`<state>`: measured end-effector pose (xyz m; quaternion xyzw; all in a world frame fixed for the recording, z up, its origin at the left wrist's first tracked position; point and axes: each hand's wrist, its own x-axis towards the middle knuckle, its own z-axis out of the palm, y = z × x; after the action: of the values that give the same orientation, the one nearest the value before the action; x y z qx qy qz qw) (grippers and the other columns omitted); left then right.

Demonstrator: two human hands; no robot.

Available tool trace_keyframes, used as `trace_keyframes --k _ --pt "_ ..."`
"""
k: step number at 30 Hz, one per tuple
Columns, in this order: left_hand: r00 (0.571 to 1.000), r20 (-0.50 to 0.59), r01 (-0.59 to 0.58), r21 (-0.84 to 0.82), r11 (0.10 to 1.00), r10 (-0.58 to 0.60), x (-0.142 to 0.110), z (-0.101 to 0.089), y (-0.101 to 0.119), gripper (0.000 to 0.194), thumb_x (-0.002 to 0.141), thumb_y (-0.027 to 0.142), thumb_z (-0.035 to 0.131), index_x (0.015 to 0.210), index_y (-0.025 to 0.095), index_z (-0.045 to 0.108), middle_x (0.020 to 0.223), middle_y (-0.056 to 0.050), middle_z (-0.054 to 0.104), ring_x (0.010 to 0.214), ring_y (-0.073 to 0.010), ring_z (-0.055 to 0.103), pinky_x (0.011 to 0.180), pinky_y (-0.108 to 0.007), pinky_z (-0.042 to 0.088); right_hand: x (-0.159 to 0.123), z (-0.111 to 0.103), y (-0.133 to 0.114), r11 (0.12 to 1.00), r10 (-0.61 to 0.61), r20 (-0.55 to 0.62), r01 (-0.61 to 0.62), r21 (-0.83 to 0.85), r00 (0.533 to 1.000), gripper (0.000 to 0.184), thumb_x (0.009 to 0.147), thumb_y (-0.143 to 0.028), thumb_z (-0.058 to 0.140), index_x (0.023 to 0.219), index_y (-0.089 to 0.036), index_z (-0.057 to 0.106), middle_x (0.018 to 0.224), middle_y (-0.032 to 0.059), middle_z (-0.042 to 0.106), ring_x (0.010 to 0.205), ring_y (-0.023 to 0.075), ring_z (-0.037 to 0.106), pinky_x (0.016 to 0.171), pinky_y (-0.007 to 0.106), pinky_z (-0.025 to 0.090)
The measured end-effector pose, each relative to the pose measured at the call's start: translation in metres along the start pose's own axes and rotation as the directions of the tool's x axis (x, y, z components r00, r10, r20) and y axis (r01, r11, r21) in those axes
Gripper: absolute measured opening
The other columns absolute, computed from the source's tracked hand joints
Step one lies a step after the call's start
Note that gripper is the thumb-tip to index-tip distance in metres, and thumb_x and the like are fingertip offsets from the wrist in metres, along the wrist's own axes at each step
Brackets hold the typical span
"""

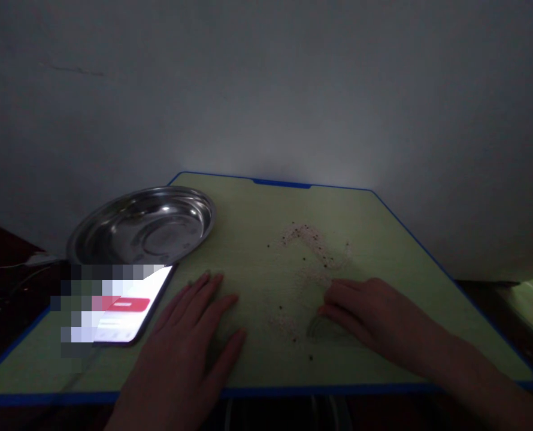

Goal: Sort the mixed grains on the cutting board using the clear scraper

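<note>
My left hand (183, 341) lies flat on the pale green tabletop (244, 233), fingers spread, just right of a lit phone (145, 299). It holds nothing. My right hand (365, 311) rests on the right part of the table with its fingers and thumb drawn together. Its fingertips touch the edge of a scatter of tiny pale grains (314, 242) mixed with several dark, bean-like specks. Whatever might be between those fingers is hidden. Nearer to me lies a smaller patch of pale grains (287, 326), with a few dark specks around it.
A wide, shallow stainless steel basin (159, 233) stands at the table's left side, behind the phone. Blue edging (421, 245) runs round the tabletop. A grey-white wall (266, 90) rises behind the table. Pale cables (28, 269) hang at the far left. The light is dim.
</note>
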<state>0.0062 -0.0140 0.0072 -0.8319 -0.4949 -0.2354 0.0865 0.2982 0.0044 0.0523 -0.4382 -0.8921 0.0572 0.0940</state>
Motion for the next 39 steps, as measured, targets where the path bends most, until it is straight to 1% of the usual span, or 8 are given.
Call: trace_keyframes --k 4,9,15,18,24,28,34,39 --pt "1.0 0.014 -0.005 0.001 1.0 0.005 0.001 0.001 0.0 0.042 0.092 0.051 0.047 0.119 0.022 0.063 0.136 -0.016 0.062 0.123 -0.0389 0.059 0.091 -0.061 0.054 -0.008 0.004 0.002 0.999 0.013 -0.022 -0.012 0.03 1.0 0.05 0.106 -0.043 0.027 0.075 -0.019 0.058 0.065 0.0013 0.06 0.055 0.0166 0.061 0.053 0.029 0.036" --pt "1.0 0.005 -0.01 0.003 1.0 0.01 -0.001 0.001 -0.001 0.042 0.092 0.05 0.048 0.119 0.022 0.063 0.135 -0.016 0.062 0.122 -0.0386 0.06 0.091 -0.061 0.054 -0.018 0.008 -0.004 0.995 0.047 -0.029 -0.045 0.084 0.998 0.055 0.107 -0.046 0.023 0.077 -0.019 0.06 0.066 0.0021 0.063 0.057 0.0174 0.063 0.054 0.029 0.038" --pt "1.0 0.018 -0.001 -0.003 1.0 0.001 -0.002 -0.001 -0.002 0.042 0.091 0.05 0.049 0.12 0.024 0.063 0.136 -0.015 0.061 0.124 -0.0377 0.059 0.093 -0.06 0.053 -0.018 0.011 -0.008 0.987 0.064 -0.038 -0.058 0.151 0.997 0.051 0.106 -0.044 0.026 0.081 -0.02 0.062 0.069 0.0025 0.064 0.06 0.0171 0.064 0.056 0.029 0.04" --pt "1.0 0.028 0.006 -0.006 1.0 -0.006 -0.002 -0.001 -0.002 0.043 0.092 0.051 0.048 0.122 0.025 0.062 0.137 -0.014 0.061 0.124 -0.0371 0.059 0.093 -0.06 0.054 -0.017 0.01 -0.008 0.984 0.066 -0.041 -0.058 0.17 0.997 0.048 0.106 -0.042 0.028 0.08 -0.02 0.062 0.067 0.0018 0.063 0.059 0.0166 0.063 0.055 0.028 0.038" --pt "1.0 0.007 -0.024 0.01 1.0 0.024 -0.002 0.002 -0.005 0.042 0.092 0.05 0.047 0.122 0.024 0.061 0.137 -0.015 0.061 0.123 -0.0383 0.059 0.089 -0.063 0.055 -0.017 0.01 -0.004 0.987 0.109 -0.027 -0.104 0.123 0.994 0.039 0.104 -0.037 0.036 0.08 -0.019 0.061 0.072 0.0035 0.065 0.064 0.0192 0.064 0.057 0.03 0.039" --pt "0.999 0.006 -0.031 0.009 0.999 0.031 -0.002 0.003 -0.007 0.042 0.092 0.051 0.048 0.122 0.024 0.062 0.137 -0.014 0.061 0.123 -0.0383 0.06 0.089 -0.063 0.055 -0.017 0.015 -0.003 0.982 0.125 0.009 -0.125 0.145 0.992 0.033 0.102 -0.032 0.041 0.079 -0.019 0.06 0.072 0.0029 0.065 0.064 0.0196 0.064 0.058 0.03 0.04" --pt "1.0 0.002 -0.016 0.006 1.0 0.016 -0.002 0.003 -0.006 0.042 0.092 0.051 0.049 0.122 0.024 0.062 0.139 -0.014 0.06 0.125 -0.0373 0.058 0.093 -0.061 0.053 -0.019 0.016 -0.01 0.98 0.1 0.009 -0.1 0.174 0.995 0.03 0.102 -0.031 0.043 0.081 -0.019 0.061 0.073 0.0026 0.067 0.063 0.0188 0.064 0.057 0.029 0.039" --pt "1.0 0.013 0.01 -0.017 1.0 -0.01 -0.001 0.002 -0.004 0.042 0.091 0.053 0.049 0.121 0.026 0.062 0.138 -0.011 0.061 0.125 -0.035 0.058 0.096 -0.059 0.053 -0.021 0.013 -0.012 0.983 0.104 -0.025 -0.099 0.154 0.994 0.035 0.103 -0.033 0.039 0.079 -0.02 0.061 0.07 0.002 0.065 0.061 0.018 0.063 0.055 0.029 0.038"
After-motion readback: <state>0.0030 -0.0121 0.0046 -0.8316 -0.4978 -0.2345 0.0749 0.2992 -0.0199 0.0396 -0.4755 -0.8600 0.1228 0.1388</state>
